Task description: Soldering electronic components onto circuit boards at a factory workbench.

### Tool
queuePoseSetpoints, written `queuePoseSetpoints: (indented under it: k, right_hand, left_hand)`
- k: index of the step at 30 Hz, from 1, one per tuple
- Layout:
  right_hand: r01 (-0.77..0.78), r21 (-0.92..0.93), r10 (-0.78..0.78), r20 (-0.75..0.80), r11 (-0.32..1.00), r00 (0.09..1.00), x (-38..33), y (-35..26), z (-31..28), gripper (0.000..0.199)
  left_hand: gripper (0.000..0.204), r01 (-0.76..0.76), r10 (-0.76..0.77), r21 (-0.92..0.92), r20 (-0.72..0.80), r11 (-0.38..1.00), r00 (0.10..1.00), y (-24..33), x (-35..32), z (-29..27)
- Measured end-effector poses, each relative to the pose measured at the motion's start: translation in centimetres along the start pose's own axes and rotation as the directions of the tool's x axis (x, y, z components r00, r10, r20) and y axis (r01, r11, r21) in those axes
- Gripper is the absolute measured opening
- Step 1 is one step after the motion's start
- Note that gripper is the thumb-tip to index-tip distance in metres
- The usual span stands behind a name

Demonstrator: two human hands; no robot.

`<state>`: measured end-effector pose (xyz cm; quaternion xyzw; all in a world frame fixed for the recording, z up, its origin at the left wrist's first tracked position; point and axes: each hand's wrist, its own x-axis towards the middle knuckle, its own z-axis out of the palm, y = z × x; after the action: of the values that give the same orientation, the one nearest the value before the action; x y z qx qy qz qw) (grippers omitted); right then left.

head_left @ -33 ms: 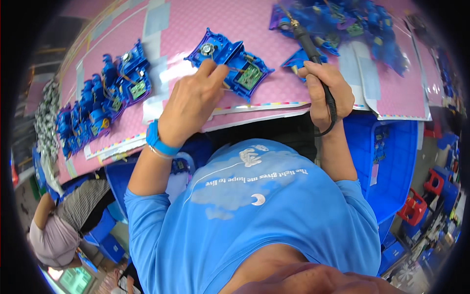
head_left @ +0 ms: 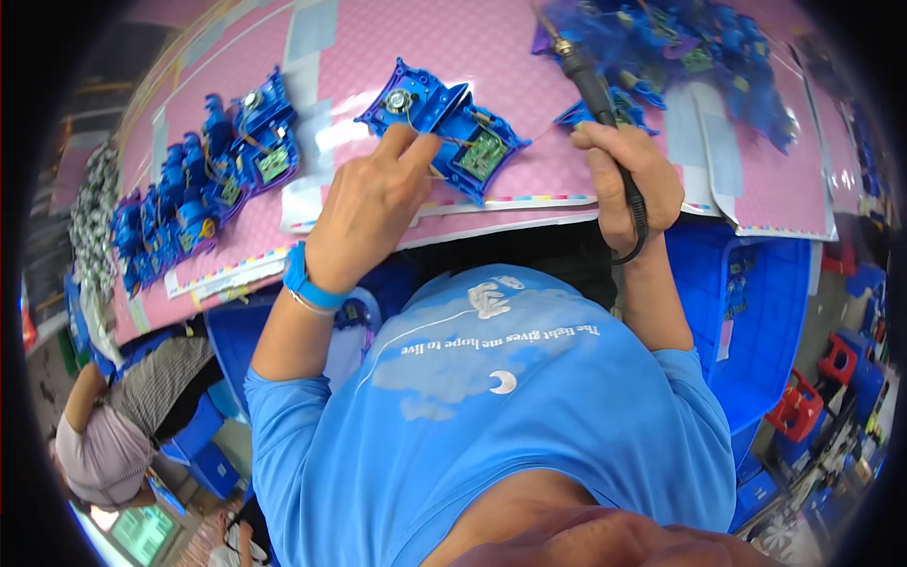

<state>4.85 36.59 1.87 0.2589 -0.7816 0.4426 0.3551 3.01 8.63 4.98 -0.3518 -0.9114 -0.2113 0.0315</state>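
Observation:
An opened blue-and-purple plastic casing [head_left: 452, 106] lies on the pink-covered bench in front of me. A round silver speaker [head_left: 399, 100] sits in its left half, a green circuit board [head_left: 483, 154] in its right half, and thin wires run between them. My left hand [head_left: 378, 189] is at the near edge of this casing, thumb and fingers pinched together over the wires. What they pinch is hidden. To the right of the casing, my right hand [head_left: 631, 180] grips a soldering iron [head_left: 590, 87] by its dark handle. Its metal tip points up and away, over the bench.
More opened blue casings [head_left: 227, 170] stand in a row at left, beside a heap of silvery parts [head_left: 92, 213]. Another blue pile [head_left: 699, 57] lies at far right, partly under clear plastic. Blue bins [head_left: 756, 331] stand below the bench. Another person [head_left: 104, 444] is at lower left.
The whole view has shifted slightly, with the bench and casings a little lower and further right in the picture. Both hands keep nearly the same pose and grip.

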Motion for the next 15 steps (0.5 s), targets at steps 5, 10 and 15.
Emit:
queuePoseSetpoints:
  k: [5, 10, 15]
  right_hand:
    - [-0.01, -0.058, 0.023, 0.231, 0.998, 0.973, -0.1, -2.5, 3.2, 0.03]
    - [-0.067, -0.045, 0.076, 0.226, 0.997, 0.971, -1.1, -2.8, 5.7, 0.034]
    - [-0.098, -0.01, 0.098, 0.185, 0.995, 0.978, -0.8, -3.3, 6.2, 0.032]
  left_hand:
    - [0.028, 0.245, -0.277, -0.136, -0.311, 0.96, 0.909, 0.7, -4.4, -0.4]
    - [0.026, 0.509, -0.676, -0.695, 0.045, 0.508, 0.736, 1.1, -4.9, -0.5]
    - [0.025, 0.146, -0.676, -0.982, 0.024, 0.124, 0.737, -0.4, -5.5, 0.6]
